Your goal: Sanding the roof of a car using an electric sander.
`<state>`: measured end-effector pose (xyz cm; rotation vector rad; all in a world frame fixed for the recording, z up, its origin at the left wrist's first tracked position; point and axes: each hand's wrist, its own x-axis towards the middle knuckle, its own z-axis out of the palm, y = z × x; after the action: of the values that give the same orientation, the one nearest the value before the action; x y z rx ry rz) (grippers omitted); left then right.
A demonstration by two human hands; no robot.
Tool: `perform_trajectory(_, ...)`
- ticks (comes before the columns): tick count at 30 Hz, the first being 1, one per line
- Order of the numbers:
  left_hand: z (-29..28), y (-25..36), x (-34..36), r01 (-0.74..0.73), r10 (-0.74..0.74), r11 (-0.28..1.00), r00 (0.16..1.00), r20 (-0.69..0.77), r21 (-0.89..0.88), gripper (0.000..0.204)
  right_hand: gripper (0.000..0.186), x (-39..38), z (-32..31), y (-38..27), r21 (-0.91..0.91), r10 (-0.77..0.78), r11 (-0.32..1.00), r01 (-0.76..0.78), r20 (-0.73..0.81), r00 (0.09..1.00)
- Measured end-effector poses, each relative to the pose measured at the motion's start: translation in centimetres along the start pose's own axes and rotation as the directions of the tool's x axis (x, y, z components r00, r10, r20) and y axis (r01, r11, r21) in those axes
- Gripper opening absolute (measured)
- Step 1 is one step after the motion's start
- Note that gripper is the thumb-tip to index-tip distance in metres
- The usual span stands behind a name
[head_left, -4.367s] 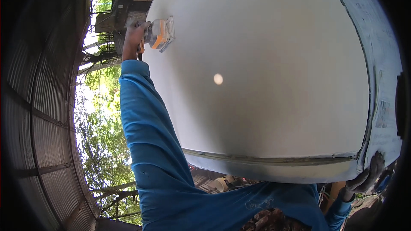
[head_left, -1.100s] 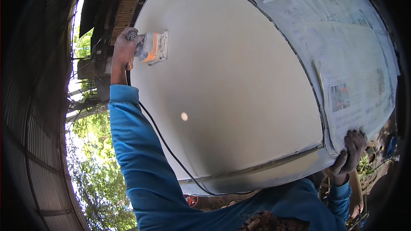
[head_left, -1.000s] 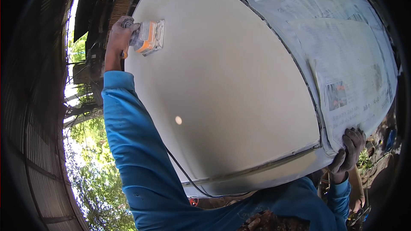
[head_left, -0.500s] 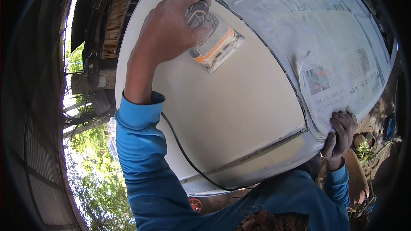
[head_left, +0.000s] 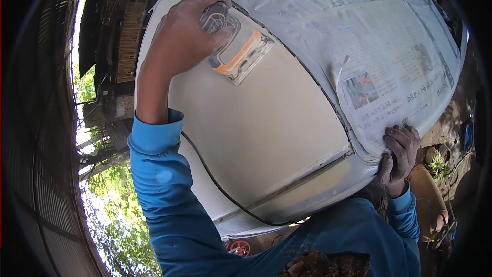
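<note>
My left hand is closed round the top of an electric sander with an orange stripe and a dusty body. Its flat pad lies against a pale cream car roof panel, near the panel's far end. A dark power cord runs from beside my left sleeve down over the panel. At the right, my right hand, grey with dust, has its fingers bent over the car's rounded edge, on the masking newspaper. The underside of its grip is partly hidden.
A dark seam with trim divides the panel from the papered area. A loose paper flap sticks up there. Potted greenery stands on the ground at the right. Corrugated sheeting rises at the left, and a red wheel shows below.
The whole view has shifted, so the car appears farther left. On the panel, the sander has slid slightly left with my left hand. My right hand stays at the same edge.
</note>
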<state>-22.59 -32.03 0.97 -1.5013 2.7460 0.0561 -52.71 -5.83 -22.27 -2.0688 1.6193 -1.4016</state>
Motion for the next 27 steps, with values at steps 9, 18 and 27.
perform_trajectory(9,-0.2,-0.3,1.5,-0.014,0.014,0.999,1.000,0.004,0.052,0.039,0.029,0.1,0.1,-0.1,-0.008,-0.008,1.000,0.008,0.001,1.000)
perform_trajectory(18,0.1,2.2,-1.8,-0.077,0.075,0.997,0.995,0.060,0.029,0.039,0.029,0.2,0.1,-0.2,-0.007,0.009,1.000,-0.009,0.009,1.000)
perform_trajectory(27,-0.4,1.6,-0.3,-0.027,0.026,0.999,1.000,0.015,0.030,0.041,0.028,0.2,-0.1,-0.1,-0.009,0.000,1.000,0.000,-0.005,1.000)
